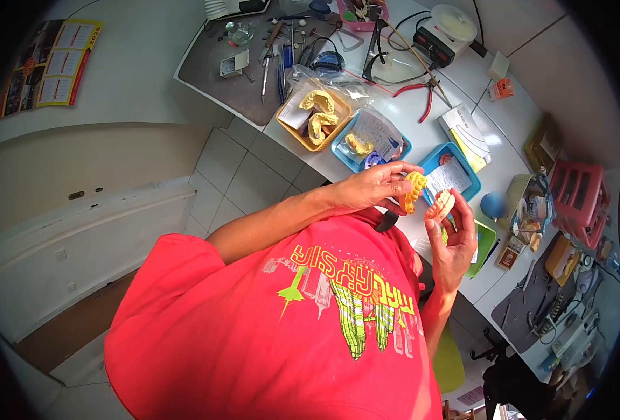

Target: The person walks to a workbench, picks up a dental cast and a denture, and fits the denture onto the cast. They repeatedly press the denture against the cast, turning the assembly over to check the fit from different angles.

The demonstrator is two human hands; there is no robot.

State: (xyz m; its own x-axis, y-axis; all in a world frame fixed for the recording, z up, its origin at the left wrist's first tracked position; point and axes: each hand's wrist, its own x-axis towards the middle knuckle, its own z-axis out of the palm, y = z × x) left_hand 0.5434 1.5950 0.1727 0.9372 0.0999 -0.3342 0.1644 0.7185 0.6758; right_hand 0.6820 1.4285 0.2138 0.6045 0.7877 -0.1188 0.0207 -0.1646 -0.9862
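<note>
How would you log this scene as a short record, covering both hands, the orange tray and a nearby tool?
Left hand: holds a yellow dental cast
Right hand: holds a pinkish dental piece, close to the yellow dental cast
Orange tray: contains two pale yellow casts
Tool: red-handled pliers, lying on the white worktop

The dental model (413, 194) shows a bright amber-yellow, the smaller cast (441, 206) a pinkish cream, and the shirt (240, 336) is red, printed in yellow, green and grey. I see blue trays (468, 164), a lime-green tray (488, 243) to the right, an orange-yellow basket (296, 135) leftward, red-handled pliers (411, 87) farther off.
</note>
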